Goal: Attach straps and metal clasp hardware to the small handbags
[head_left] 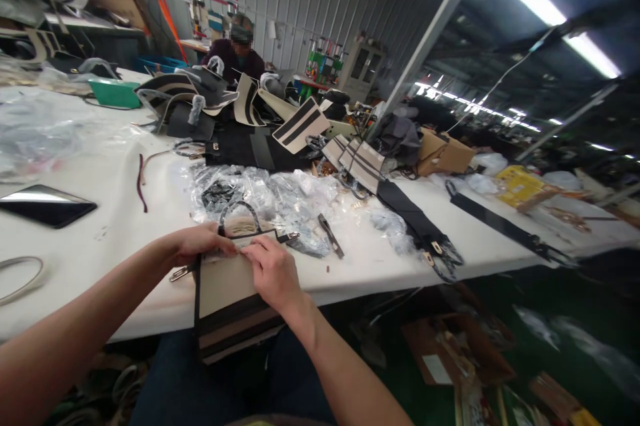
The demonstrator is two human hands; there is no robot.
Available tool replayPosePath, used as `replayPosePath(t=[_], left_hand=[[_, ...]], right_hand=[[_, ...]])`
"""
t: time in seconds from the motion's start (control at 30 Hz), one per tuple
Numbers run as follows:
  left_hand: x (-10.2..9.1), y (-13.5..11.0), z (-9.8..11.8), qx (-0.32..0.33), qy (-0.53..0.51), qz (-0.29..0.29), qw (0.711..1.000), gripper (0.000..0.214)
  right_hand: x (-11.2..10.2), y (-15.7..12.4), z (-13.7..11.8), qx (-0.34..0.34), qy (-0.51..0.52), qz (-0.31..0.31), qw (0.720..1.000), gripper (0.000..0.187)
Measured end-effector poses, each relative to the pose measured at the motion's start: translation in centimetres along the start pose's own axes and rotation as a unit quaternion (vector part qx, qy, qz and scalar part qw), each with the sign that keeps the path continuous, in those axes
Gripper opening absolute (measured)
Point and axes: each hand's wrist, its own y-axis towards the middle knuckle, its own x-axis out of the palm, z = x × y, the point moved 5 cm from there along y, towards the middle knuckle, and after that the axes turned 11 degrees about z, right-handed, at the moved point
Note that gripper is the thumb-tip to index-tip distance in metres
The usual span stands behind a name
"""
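Note:
A beige handbag (227, 289) with dark stripes leans against the near table edge, its lower part over my lap. My left hand (203, 243) is closed on its top edge, beside a wrapped loop handle (242, 207). Close by, my right hand (274, 274) pinches the upper front of the bag, fingertips almost meeting those of the left. Any small part between the fingertips is too hidden to make out. Metal clasps on short straps stick out at both sides of the bag's top. Beyond the right hand lies a dark hand tool (331, 237).
Crumpled clear plastic (300, 189) lies behind the bag. A black phone-like slab (47, 205) rests at left. Striped bag panels (303, 125) pile up farther back, near a green tray (115, 93). Long black straps (415, 216) stretch rightward. A co-worker (235, 56) sits across the table.

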Motion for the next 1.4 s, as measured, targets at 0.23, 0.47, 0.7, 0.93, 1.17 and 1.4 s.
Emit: replayPosePath(t=[0.23, 0.47, 0.7, 0.93, 1.17, 1.4], left_hand=[[0.0, -0.2, 0.1, 0.007, 0.013, -0.002, 1.000, 0.044], [0.0, -0.4, -0.1, 0.026, -0.005, 0.005, 1.000, 0.031], [-0.2, 0.3, -0.9, 0.023, -0.028, 0.003, 0.999, 0.031], [-0.3, 0.7, -1.4, 0.017, -0.037, -0.004, 0.999, 0.032], [0.3, -0.3, -0.6, 0.043, -0.024, -0.014, 0.999, 0.032], [0.5, -0.8, 0.0, 0.066, -0.013, 0.007, 0.998, 0.031]], right_hand=[[-6.8, 3.3, 5.6, 0.064, 0.093, 0.058, 0.992, 0.036], [-10.5, 4.8, 18.9, 0.287, -0.273, -0.048, 0.917, 0.034], [-11.0, 4.4, 20.2, 0.279, -0.221, -0.018, 0.934, 0.028], [-16.1, 2.5, 18.3, 0.339, 0.252, 0.364, 0.830, 0.044], [-11.8, 5.2, 3.3, 0.179, 0.433, 0.297, 0.832, 0.070], [-0.9, 6.8, -0.8, 0.186, 0.482, 0.258, 0.816, 0.072]])
